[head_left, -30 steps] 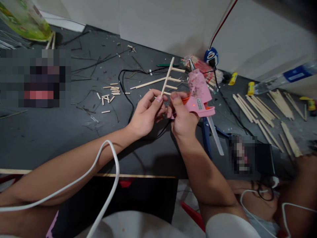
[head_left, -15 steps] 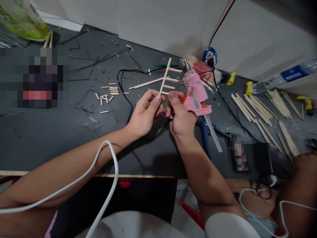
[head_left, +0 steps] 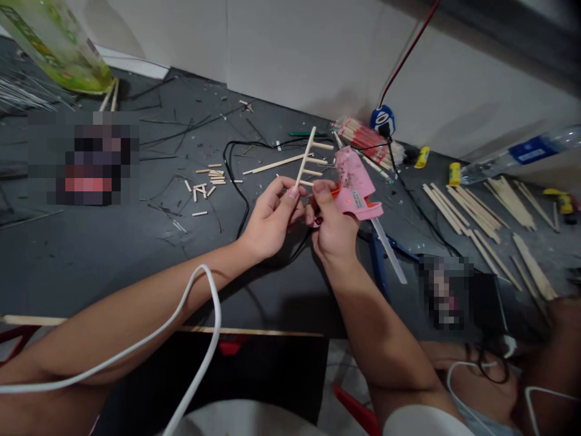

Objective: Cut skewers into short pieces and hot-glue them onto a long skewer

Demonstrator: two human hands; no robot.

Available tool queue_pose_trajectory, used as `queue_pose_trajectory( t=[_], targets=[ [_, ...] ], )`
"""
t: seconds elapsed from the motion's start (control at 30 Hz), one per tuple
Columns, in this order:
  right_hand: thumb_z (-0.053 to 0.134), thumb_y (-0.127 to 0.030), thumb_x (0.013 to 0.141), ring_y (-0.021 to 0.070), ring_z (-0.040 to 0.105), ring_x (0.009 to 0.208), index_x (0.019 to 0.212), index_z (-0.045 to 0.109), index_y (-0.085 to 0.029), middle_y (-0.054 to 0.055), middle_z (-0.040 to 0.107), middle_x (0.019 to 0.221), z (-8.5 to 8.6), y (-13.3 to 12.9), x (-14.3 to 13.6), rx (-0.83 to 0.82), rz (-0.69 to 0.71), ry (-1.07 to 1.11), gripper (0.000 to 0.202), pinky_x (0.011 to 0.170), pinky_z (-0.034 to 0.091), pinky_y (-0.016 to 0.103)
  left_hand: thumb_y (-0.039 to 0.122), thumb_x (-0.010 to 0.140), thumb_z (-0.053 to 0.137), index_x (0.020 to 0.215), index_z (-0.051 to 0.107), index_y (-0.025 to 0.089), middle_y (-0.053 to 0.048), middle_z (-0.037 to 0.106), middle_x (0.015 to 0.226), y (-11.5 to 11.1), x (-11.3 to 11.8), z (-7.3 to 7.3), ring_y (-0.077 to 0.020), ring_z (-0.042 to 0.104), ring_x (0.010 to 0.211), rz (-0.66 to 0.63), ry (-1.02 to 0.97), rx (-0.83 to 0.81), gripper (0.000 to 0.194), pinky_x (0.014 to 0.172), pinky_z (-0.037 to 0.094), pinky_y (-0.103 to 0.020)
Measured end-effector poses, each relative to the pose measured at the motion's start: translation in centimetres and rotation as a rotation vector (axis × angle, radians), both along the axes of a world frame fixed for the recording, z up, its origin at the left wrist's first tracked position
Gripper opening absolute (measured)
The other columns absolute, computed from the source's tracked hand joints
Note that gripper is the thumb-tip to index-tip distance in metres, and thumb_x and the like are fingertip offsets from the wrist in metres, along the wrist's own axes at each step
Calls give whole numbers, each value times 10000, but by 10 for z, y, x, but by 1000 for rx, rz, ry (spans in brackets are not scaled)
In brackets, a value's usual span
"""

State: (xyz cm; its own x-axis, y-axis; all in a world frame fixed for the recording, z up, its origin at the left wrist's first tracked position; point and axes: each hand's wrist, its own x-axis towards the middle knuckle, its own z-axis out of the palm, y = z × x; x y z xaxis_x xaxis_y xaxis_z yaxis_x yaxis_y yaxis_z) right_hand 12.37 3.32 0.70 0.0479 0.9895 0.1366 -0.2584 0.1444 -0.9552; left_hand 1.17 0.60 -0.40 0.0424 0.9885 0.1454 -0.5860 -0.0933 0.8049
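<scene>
My left hand [head_left: 271,219] pinches the lower end of a comb-like wooden stick frame [head_left: 307,156], a thin upright stick with several short rungs pointing right. Wrapped in my right hand [head_left: 334,230] is a pink hot glue gun [head_left: 356,184], its nozzle pointing up and away. A translucent glue stick [head_left: 389,251] juts from its back end. My right thumb lies close to the lowest rung; whether it touches is unclear. Short cut wooden pieces [head_left: 216,175] lie left of my hands. Behind the frame lies a longer wooden stick [head_left: 276,165].
Wooden sticks [head_left: 472,209] are spread at the right beside a plastic bottle [head_left: 521,151]. A packet of red-marked sticks [head_left: 365,136] sits by the wall. A black cable [head_left: 236,144] loops behind my hands. Another person's arm [head_left: 565,339] is at the lower right.
The view has shifted slightly, so the table scene sits lower in the picture. Both hands keep their holds on the frame and the glue gun, with little visible movement between them.
</scene>
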Motion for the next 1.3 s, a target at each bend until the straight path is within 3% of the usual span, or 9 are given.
queue_pose_trajectory(
  t=[0.17,0.43,0.67,0.9,1.3],
  targets=[
    [931,-413,741,37,494,415,917,747,-236,-91,614,610,0,-1,1,-35,46,48,311,389,330,178,524,990,668,978,549,206,89,453,566,0,-1,1,-87,425,479,10,-17,-4,340,467,366,-209],
    [900,-392,790,32,474,408,906,747,-220,-96,595,570,-3,0,1,-19,56,48,258,397,328,176,549,989,658,987,560,212,86,443,553,2,0,-2,-97,460,491,7,1,17,351,472,378,-210],
    [882,-384,814,29,471,418,879,724,-217,-76,659,658,-2,0,0,-5,40,34,239,405,361,182,553,996,646,1003,571,207,91,433,553,3,0,-4,-92,444,479,2,20,47,354,457,360,-218],
    [859,-411,840,37,464,427,874,723,-213,-86,592,590,-3,0,1,2,33,-36,242,420,368,179,531,1007,641,1007,571,197,90,435,557,4,0,-4,-88,442,482,2,16,47,341,462,364,-220],
    [833,-416,863,49,494,424,864,736,-224,-85,614,590,-7,0,5,66,16,-106,215,432,416,193,551,993,654,987,570,206,82,428,558,4,1,-7,-108,515,510,-5,7,54,356,460,339,-223]
  ],
)
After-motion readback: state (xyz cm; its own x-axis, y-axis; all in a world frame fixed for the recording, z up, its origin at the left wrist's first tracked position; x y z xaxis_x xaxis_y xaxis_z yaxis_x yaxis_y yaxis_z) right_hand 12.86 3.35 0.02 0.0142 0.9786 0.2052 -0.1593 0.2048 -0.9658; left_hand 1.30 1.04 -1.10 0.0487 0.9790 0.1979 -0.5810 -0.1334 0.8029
